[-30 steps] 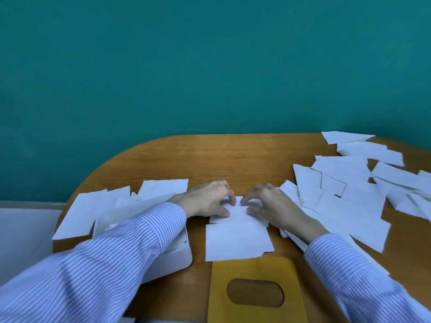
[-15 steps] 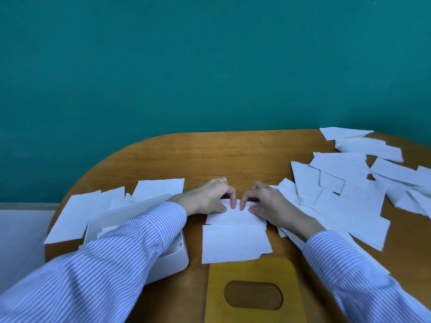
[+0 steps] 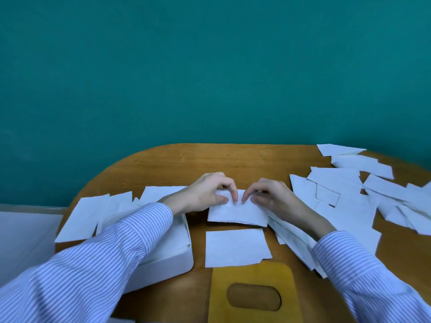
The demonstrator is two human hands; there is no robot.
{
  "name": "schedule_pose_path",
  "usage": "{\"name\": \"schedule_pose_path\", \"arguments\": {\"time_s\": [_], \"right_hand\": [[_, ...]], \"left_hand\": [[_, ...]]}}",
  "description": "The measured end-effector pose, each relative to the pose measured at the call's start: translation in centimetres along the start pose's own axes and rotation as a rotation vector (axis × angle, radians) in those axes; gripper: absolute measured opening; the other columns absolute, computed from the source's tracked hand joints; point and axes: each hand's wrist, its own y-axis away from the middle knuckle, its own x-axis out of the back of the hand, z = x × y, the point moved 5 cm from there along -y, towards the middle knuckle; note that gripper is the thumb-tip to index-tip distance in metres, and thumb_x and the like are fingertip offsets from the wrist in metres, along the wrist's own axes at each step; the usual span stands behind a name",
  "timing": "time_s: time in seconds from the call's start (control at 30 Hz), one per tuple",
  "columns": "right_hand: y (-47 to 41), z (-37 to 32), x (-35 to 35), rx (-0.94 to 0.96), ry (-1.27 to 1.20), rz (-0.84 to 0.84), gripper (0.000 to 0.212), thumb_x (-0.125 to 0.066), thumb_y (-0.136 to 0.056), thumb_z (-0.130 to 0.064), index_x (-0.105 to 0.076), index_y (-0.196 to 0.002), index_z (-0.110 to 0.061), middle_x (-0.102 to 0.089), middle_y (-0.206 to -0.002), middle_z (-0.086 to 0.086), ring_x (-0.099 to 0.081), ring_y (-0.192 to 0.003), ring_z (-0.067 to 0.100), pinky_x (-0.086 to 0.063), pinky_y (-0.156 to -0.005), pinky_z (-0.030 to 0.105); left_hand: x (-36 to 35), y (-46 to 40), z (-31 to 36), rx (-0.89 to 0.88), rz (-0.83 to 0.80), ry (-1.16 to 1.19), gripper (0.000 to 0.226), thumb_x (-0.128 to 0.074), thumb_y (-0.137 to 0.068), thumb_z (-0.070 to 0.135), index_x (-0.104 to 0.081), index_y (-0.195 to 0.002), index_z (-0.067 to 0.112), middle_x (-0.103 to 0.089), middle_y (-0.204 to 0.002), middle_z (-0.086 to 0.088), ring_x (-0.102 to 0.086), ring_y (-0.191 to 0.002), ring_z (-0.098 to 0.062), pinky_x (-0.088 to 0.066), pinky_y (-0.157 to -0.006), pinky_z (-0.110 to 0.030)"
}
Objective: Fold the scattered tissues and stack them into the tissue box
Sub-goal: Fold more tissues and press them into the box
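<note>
Both hands — my left hand (image 3: 205,194) and right hand (image 3: 271,197) — pinch the tissue (image 3: 238,212) at desk (image 3: 233,159) centre, fingers (image 3: 234,193) curled on its twelve-o'clock edge. I'd match edges before creasing — the tissue box (image 3: 168,259) waits at eight o'clock.

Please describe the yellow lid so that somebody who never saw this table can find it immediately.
Start at the wooden table, at its near edge between the two striped sleeves. The yellow lid lies flat there, just below a folded tissue and right of the white tissue box. It alone is yellow, with an oval slot.
</note>
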Motion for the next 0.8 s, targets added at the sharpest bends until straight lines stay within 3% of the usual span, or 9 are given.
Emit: {"name": "schedule_pose_path", "arguments": {"time_s": [0.1,0.3,0.53,0.7,0.8], "right_hand": [[0.0,-2.2,1.3,0.022,-0.061,0.047,0.028,-0.061,-0.095,-0.011,-0.072,-0.091,-0.037,-0.064,-0.097,-0.015,-0.058,-0.098,0.000,-0.045,-0.082,0.019],[-0.5,-7.9,1.8,0.105,-0.146,0.056,0.022,-0.062,-0.095,-0.010,-0.075,-0.096,-0.028,-0.070,-0.096,-0.020,-0.058,-0.087,-0.012,-0.040,-0.073,0.004],[-2.8,-12.4,-2.0,0.182,-0.148,-0.059,0.025,-0.063,-0.094,-0.013,-0.074,-0.102,-0.034,-0.071,-0.106,-0.023,-0.062,-0.104,-0.003,-0.049,-0.089,0.021],[-4.1,-13.9,-5.1,0.179,-0.171,-0.136,0.027,-0.064,-0.093,-0.013,-0.074,-0.100,-0.036,-0.071,-0.106,-0.022,-0.064,-0.101,0.004,-0.051,-0.090,0.030],[-4.7,-14.3,-7.2,0.168,-0.170,-0.170,0.027,-0.064,-0.093,-0.011,-0.075,-0.099,-0.035,-0.071,-0.105,-0.022,-0.063,-0.091,-0.001,-0.049,-0.081,0.022]], "left_hand": [[1.9,1.7,0.5,-0.025,0.081,0.032,0.027,-0.067,-0.092,0.017,-0.069,-0.091,0.044,-0.057,-0.103,0.011,-0.053,-0.103,-0.003,-0.042,-0.086,-0.025],[5.8,6.8,0.4,-0.029,0.221,0.050,0.026,-0.069,-0.089,0.013,-0.074,-0.098,0.037,-0.059,-0.094,0.018,-0.052,-0.090,0.011,-0.033,-0.072,-0.008],[8.0,13.4,-3.0,0.059,0.319,0.048,0.025,-0.073,-0.088,0.019,-0.074,-0.102,0.040,-0.060,-0.089,0.032,-0.052,-0.075,0.003,-0.036,-0.066,-0.013],[8.4,16.9,-5.8,0.144,0.370,0.094,0.025,-0.075,-0.088,0.020,-0.075,-0.099,0.042,-0.060,-0.090,0.023,-0.046,-0.062,-0.006,-0.038,-0.062,-0.015],[8.2,18.5,-7.3,0.195,0.375,0.130,0.025,-0.074,-0.089,0.018,-0.075,-0.098,0.041,-0.061,-0.093,0.014,-0.047,-0.058,-0.004,-0.039,-0.061,-0.014]]}}
